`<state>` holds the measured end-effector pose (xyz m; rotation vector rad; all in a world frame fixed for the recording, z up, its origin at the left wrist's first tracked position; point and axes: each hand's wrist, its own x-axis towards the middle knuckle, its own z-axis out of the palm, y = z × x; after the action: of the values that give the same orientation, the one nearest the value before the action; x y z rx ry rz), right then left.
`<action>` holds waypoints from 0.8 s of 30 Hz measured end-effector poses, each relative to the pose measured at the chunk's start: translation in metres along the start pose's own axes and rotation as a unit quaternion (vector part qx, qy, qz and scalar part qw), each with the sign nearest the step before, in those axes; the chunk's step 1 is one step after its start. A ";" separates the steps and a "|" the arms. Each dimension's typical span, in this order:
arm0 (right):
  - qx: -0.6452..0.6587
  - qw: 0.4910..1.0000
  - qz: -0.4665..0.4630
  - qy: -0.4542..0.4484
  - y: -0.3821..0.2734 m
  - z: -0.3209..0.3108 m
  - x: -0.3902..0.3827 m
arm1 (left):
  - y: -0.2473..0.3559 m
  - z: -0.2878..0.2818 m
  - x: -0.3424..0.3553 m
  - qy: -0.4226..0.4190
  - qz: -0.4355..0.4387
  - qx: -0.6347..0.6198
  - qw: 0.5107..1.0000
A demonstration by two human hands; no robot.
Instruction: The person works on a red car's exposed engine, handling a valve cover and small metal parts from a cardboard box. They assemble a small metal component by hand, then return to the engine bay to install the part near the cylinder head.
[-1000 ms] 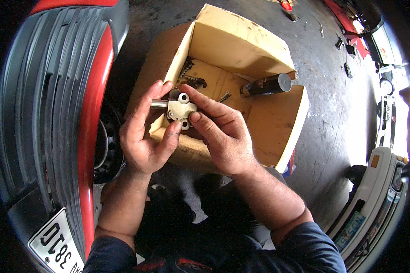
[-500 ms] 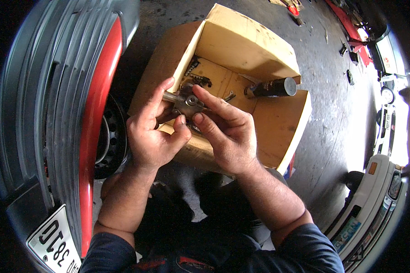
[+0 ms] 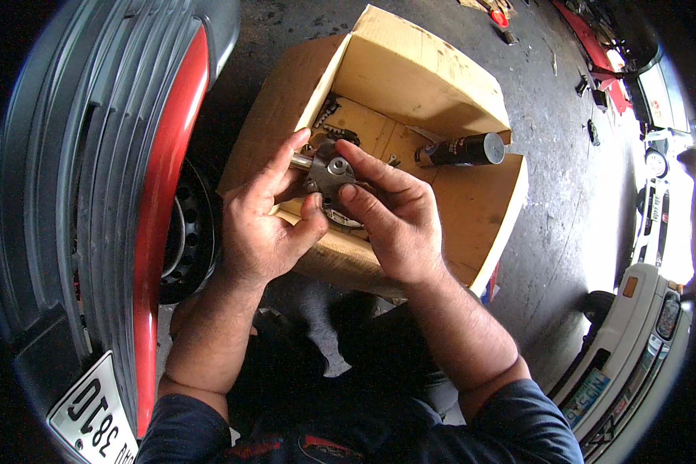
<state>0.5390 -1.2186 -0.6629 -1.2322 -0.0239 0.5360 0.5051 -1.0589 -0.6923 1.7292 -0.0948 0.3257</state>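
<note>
Between both hands, over the near left part of an open cardboard box [image 3: 417, 73], I hold a grey metal part [image 3: 332, 174] with a round hole in its face and a short shaft pointing left. My left hand [image 3: 267, 224] grips it from the left, with the thumb at its lower edge and the fingers by the shaft. From the right, my right hand [image 3: 398, 213] pinches it between thumb and forefinger. Inside the box, dark chain-like parts [image 3: 336, 133] lie behind the metal part. A black spray can [image 3: 464, 149] leans against the box's right side.
A car's grey and red bumper [image 3: 170, 193] fills the left, with a dark wheel [image 3: 189, 240] beside the box. Another vehicle's white bumper [image 3: 634, 309] stands at the right. Small dark objects [image 3: 594, 131] and a red round thing [image 3: 499, 18] lie on the floor.
The metal part has shifted slightly right and turned, showing more of its holed face. Both hands moved a little with it and still hold it.
</note>
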 end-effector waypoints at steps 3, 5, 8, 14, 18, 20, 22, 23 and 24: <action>0.081 0.993 0.085 0.015 0.001 -0.006 0.007 | 0.002 0.000 0.000 -0.003 -0.034 -0.043 0.998; 0.096 0.990 0.108 0.005 0.000 -0.011 0.010 | 0.001 -0.003 0.002 -0.005 -0.082 -0.082 0.993; 0.144 0.983 0.109 -0.035 0.001 -0.016 0.014 | -0.004 -0.010 0.007 -0.034 -0.221 -0.239 0.945; 0.120 0.963 0.241 -0.007 0.006 -0.008 0.005 | -0.012 0.002 0.004 -0.018 -0.315 -0.326 0.891; 0.113 0.980 0.164 -0.027 0.013 0.000 0.003 | -0.013 0.010 0.002 0.004 -0.334 -0.307 0.891; 0.071 0.988 0.131 -0.032 0.015 0.002 0.005 | -0.012 0.011 0.001 0.021 -0.315 -0.282 0.906; 0.005 0.997 0.060 -0.041 0.016 0.005 0.001 | -0.011 0.012 0.001 0.044 -0.268 -0.273 0.923; -0.026 0.998 0.016 -0.048 0.017 0.006 -0.002 | -0.011 0.014 0.001 0.056 -0.245 -0.273 0.929; -0.007 0.999 0.001 -0.043 0.018 0.008 -0.003 | -0.009 0.011 0.001 0.056 -0.213 -0.202 0.954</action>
<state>0.5273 -1.2088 -0.6758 -1.2227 -0.0993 0.5913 0.5099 -1.0683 -0.7024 1.2788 0.2770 0.0737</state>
